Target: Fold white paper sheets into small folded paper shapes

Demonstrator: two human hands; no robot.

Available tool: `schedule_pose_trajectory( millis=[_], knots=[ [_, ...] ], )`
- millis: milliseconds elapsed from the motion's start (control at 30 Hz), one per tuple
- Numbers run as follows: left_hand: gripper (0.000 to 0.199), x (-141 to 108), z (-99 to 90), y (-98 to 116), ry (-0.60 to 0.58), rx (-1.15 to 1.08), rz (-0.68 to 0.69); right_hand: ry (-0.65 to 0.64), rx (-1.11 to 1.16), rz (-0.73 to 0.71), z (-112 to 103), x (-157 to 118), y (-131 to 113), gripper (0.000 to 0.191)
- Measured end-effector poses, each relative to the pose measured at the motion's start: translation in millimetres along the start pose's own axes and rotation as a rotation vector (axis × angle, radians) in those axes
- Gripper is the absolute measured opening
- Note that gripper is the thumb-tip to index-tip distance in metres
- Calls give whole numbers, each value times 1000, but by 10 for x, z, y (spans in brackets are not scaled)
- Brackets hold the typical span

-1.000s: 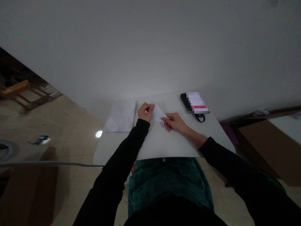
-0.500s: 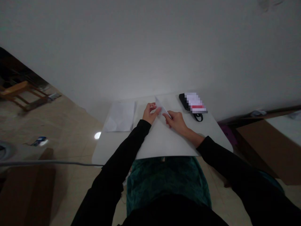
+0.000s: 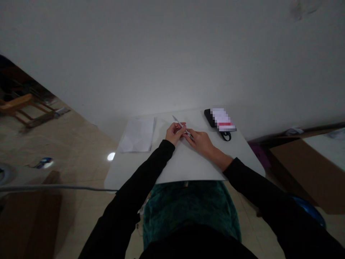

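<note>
At a white surface [image 3: 188,167] bearing flat sheets [image 3: 137,135], thin paper [image 3: 175,118] is pinched nearly edge-on by the left grip [image 3: 173,133] and right grip [image 3: 202,142].

pretty dim overall | wall [image 3: 167,82] brightest low in the middle, murky toward the corners | hot glare spot [image 3: 111,156] on the floor [image 3: 91,144] | sleeves [image 3: 145,172] crushed to black | edges stretched | fine detail kinda mushy, pixelated patch [image 3: 222,120] too
</note>
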State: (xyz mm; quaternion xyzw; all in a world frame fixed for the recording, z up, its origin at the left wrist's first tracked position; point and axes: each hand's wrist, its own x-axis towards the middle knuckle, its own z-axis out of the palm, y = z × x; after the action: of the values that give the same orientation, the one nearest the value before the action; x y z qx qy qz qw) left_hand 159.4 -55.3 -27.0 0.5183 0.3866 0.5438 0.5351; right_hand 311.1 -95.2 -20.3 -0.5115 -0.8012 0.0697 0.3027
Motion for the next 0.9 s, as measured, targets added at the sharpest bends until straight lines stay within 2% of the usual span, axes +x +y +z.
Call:
schedule_pose_trajectory(
  millis=[133, 300, 400, 600, 900],
  knots=[
    [53, 10, -14, -5, -37, -75, -50, 100, 287, 56, -12, -8, -7, 50],
    [54, 11, -45, 9, -83, -110, -73, 1, 730, 186, 43, 21, 21, 47],
    [54, 13, -56, 20, -72, -116, -60, -20, 887, 238, 86, 38, 34, 48],
    [58, 32, -67, -10, -85, -115, -45, -18, 1001, 309, 90, 37, 28, 47],
    [56, 50, -95, -71, -122, -81, -25, -3, 850, 271, 86, 29, 45, 47]
  ],
)
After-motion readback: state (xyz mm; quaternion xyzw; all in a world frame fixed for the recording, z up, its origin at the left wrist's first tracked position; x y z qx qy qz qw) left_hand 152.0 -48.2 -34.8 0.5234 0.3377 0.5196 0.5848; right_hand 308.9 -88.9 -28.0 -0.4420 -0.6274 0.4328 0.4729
